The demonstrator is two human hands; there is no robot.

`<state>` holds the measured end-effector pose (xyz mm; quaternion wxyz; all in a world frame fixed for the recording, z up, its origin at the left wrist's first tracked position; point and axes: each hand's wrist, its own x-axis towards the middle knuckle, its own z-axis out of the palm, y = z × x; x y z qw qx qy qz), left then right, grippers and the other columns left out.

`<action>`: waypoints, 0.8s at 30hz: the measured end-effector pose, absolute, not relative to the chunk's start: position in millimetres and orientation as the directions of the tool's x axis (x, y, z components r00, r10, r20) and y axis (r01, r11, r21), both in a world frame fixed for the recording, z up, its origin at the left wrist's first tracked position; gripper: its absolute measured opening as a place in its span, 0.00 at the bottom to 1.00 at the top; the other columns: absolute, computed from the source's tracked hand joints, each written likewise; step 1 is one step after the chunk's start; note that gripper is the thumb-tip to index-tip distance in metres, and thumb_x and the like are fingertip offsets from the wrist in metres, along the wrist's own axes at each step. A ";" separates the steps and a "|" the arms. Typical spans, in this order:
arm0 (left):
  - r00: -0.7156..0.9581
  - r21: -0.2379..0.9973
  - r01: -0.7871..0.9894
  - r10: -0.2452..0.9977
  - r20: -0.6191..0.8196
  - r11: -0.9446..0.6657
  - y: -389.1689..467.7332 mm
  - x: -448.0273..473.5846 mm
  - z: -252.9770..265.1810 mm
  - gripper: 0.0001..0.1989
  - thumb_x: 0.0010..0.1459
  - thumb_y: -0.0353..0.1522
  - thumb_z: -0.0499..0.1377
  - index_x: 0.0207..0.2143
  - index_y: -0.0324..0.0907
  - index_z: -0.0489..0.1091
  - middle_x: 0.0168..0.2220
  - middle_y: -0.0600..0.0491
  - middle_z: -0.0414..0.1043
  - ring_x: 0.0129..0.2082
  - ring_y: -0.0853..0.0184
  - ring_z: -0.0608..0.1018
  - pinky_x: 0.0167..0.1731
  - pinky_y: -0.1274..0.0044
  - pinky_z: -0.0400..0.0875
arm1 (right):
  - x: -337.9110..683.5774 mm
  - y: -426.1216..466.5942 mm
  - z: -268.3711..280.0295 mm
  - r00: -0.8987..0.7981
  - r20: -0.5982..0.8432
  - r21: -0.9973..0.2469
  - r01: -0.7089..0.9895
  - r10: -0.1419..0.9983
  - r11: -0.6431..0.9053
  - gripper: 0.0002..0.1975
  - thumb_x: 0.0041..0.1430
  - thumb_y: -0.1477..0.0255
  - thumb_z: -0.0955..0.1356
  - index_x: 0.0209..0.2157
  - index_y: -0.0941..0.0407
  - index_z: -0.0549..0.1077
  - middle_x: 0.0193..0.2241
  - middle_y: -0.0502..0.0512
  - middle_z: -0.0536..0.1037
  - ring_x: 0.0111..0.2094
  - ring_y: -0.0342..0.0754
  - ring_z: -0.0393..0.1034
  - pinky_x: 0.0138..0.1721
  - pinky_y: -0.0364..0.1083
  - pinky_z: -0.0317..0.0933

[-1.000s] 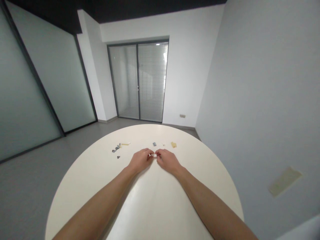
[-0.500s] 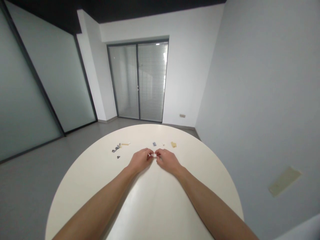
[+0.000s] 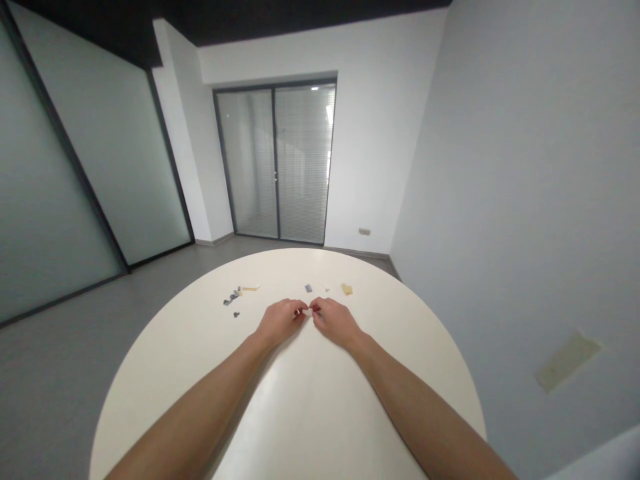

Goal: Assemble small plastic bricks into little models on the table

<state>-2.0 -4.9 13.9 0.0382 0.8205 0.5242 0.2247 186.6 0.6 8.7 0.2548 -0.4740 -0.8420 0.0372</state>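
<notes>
Glass doors (image 3: pixel 277 163) stand beyond the far edge of the round white table (image 3: pixel 305 413); frosted-glass partitions (image 3: pixel 113 143) and grey floor (image 3: pixel 155 287), beyond its left.

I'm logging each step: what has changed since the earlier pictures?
The left hand seems to have dipped slightly, and the small white piece between the hands shows a little more. Nothing was visibly grasped or released. The right hand, dark grey pieces, blue-grey piece and yellow piece stayed put.

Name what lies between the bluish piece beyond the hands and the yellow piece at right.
The head view shows a small white piece between the bluish piece and the yellow piece.
</notes>
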 end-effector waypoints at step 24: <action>0.311 0.332 0.841 0.884 0.350 -0.427 -6.6 -3.1 16.7 0.12 0.60 0.35 0.54 0.43 0.50 0.75 0.39 0.54 0.78 0.41 0.64 0.77 0.40 0.75 0.68 | 187.4 0.3 10.0 -0.444 0.396 -0.276 0.777 0.804 0.565 0.10 0.65 0.74 0.61 0.44 0.54 0.71 0.39 0.53 0.77 0.42 0.45 0.69 0.43 0.42 0.57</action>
